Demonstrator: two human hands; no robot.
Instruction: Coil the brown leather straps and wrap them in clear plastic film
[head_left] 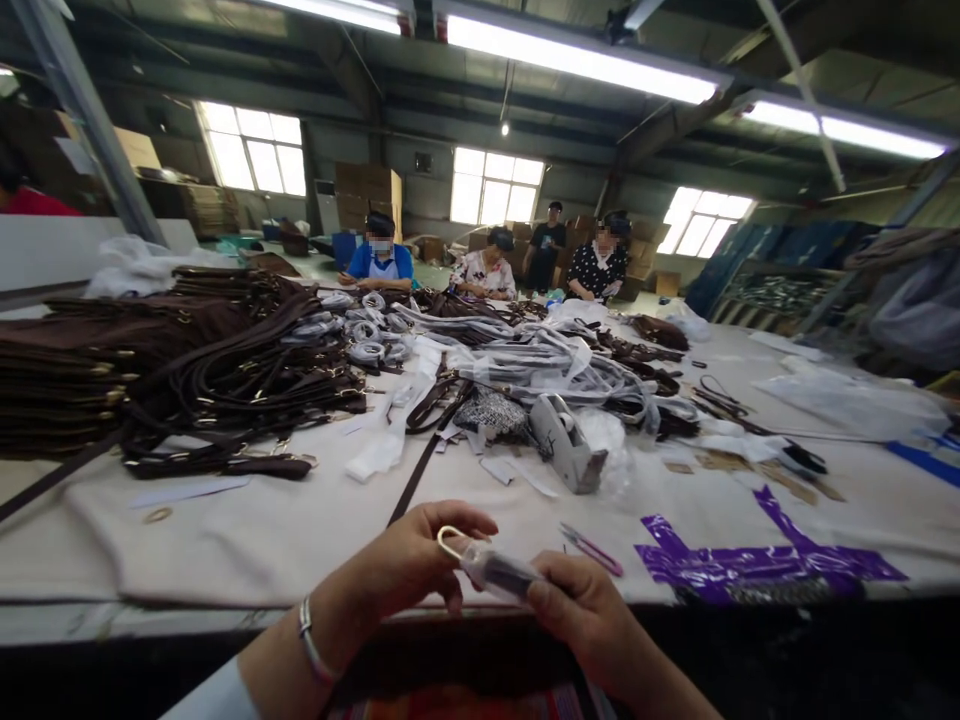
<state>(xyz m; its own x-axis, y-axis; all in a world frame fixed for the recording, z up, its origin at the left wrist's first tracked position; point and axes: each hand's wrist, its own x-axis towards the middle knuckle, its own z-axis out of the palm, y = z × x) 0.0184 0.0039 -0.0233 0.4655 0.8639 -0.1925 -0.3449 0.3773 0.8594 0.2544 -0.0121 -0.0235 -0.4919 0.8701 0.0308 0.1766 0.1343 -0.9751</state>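
Observation:
My right hand (pixel 581 605) pinches a dark strap end (pixel 506 572) wrapped in clear plastic, with a gold hook (pixel 448 541) at its left tip. Beside the hook, my left hand (pixel 409 565) is open, its fingers curved and apart; whether it touches the plastic is hard to tell. Both hands are above the near edge of the cloth-covered table (pixel 247 560). Just beyond my right hand lie small pink-handled thread snips (pixel 592 549). A grey tape dispenser (pixel 568 445) stands farther back.
Dark straps with gold fittings (pixel 247 400) pile up at left, beside stacked brown pieces (pixel 60 390). Plastic-wrapped straps (pixel 525 355) fill the middle. Purple plastic packaging (pixel 750 565) lies at right. A gold ring (pixel 157 515) rests at left. Several people sit or stand across the table.

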